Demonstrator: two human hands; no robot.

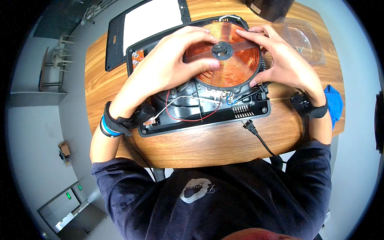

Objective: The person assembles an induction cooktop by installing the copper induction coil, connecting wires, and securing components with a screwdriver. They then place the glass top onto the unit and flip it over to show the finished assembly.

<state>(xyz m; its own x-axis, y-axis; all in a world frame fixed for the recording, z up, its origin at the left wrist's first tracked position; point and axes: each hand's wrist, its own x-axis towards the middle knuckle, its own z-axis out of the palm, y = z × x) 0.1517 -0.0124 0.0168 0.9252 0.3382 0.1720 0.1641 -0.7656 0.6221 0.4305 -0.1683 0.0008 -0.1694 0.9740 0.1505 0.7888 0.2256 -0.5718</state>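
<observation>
A round copper coil (240, 66) with a dark central hub (221, 51) lies over the inside of an opened induction cooker (200, 124). My left hand (176, 56) reaches across the coil's left part, thumb and forefinger apart on either side of the hub. Around the coil's right rim goes my right hand (280, 56), fingers at the upper edge and thumb at the lower right edge. Below the coil, red and white wires (176, 116) loop over the black housing. A small circuit board (137, 57) sits at the housing's left side, partly hidden by my left forearm.
A black-framed panel with a white face (152, 20) lies behind the cooker. A clear plastic tray (306, 42) and a dark container (270, 8) stand at the far right. Near the wooden table's (188, 154) front edge lies a power plug (250, 126). Blue cloth (333, 104) is beside my right forearm.
</observation>
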